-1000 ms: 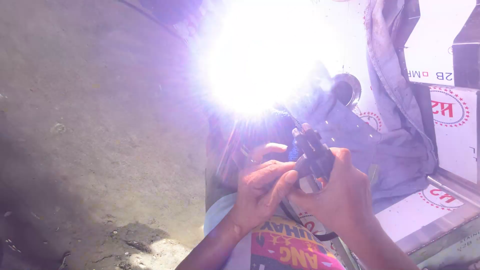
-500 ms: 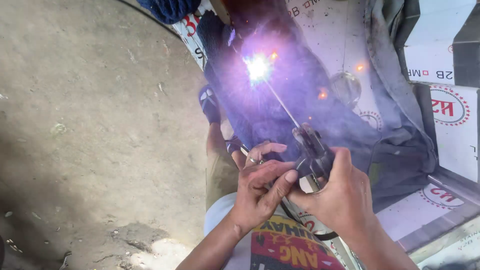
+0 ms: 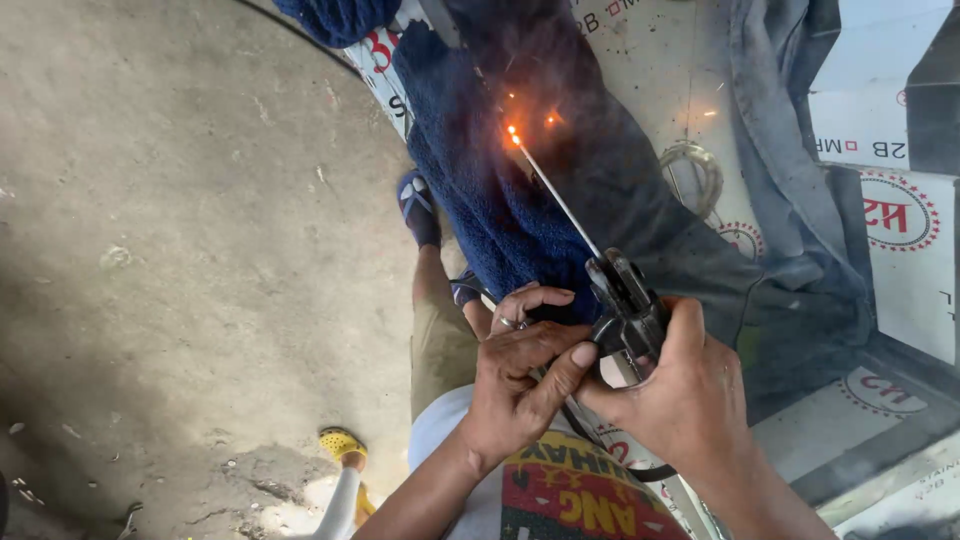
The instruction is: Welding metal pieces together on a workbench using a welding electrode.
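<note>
Both hands, right hand (image 3: 690, 400) and left hand (image 3: 520, 385), are clamping fingers around the electrode holder (image 3: 625, 300), steadying its glowing rod (image 3: 555, 190) away from the body.

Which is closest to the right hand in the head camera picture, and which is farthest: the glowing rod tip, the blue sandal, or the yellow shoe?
From the right hand:
1. Blue sandal, up and to its left, and glowing rod tip, straight up the welding rod: too close to call.
2. Yellow shoe, far left near the bottom edge, farthest.
</note>
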